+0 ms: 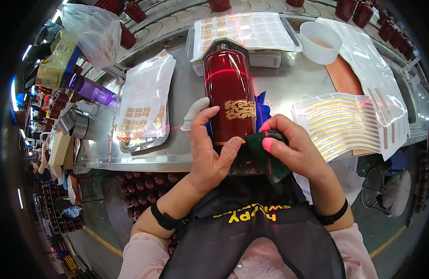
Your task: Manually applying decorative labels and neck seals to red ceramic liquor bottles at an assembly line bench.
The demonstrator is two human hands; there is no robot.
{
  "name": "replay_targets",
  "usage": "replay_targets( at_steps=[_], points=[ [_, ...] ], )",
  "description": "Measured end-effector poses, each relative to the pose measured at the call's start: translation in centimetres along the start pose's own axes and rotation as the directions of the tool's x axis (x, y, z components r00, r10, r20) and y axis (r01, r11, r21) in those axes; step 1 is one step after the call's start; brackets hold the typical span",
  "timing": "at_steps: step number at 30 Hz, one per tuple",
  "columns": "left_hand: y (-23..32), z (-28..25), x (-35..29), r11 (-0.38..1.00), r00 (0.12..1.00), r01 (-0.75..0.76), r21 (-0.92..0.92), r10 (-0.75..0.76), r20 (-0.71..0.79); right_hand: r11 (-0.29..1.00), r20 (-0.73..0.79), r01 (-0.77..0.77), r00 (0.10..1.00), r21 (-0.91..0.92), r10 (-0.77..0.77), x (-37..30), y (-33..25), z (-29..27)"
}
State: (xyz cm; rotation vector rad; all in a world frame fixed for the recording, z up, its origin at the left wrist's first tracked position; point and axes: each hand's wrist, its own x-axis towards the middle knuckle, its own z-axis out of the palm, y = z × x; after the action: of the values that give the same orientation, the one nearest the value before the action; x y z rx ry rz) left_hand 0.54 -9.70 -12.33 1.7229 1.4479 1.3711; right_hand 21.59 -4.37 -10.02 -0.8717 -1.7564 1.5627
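A glossy dark red bottle (227, 79) lies on its side with its neck pointing away from me. A gold scroll-patterned decal (239, 109) sits on its upper face, and red laser lines cross it. My left hand (206, 151) grips the bottle's base end, thumb at the bottom edge and fingers along the left side; a pale knitted cover (194, 114) is on one finger. Thumb and forefinger of my right hand (295, 151) pinch a dark green flexible sheet (270, 160) at the bottle's lower right corner. Blue cloth (262, 111) shows beside the bottle.
Left on the metal table, a tray (161, 142) holds gold decal sheets (144, 88). More decal sheets (251, 30) lie behind the bottle, near a white round tub (320, 43). Gold-striped sheets (342, 125) are at right. A purple bottle (93, 90) stands far left.
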Motion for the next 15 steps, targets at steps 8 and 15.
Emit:
replay_targets(
  at_steps=[8, 15],
  points=[
    [-1.2, -2.0, -1.4, 0.660, 0.802, -0.549, 0.513, 0.589, 0.101, 0.999, -0.041, 0.017, 0.999, -0.035, -0.018, -0.1, 0.4, -0.5],
    [-1.0, -2.9, 0.6, 0.334, 0.561, -0.789, 0.517, 0.734, 0.382, 0.970, -0.114, -0.118, 0.983, 0.214, 0.145, -0.5, 0.1, -0.9]
  ],
)
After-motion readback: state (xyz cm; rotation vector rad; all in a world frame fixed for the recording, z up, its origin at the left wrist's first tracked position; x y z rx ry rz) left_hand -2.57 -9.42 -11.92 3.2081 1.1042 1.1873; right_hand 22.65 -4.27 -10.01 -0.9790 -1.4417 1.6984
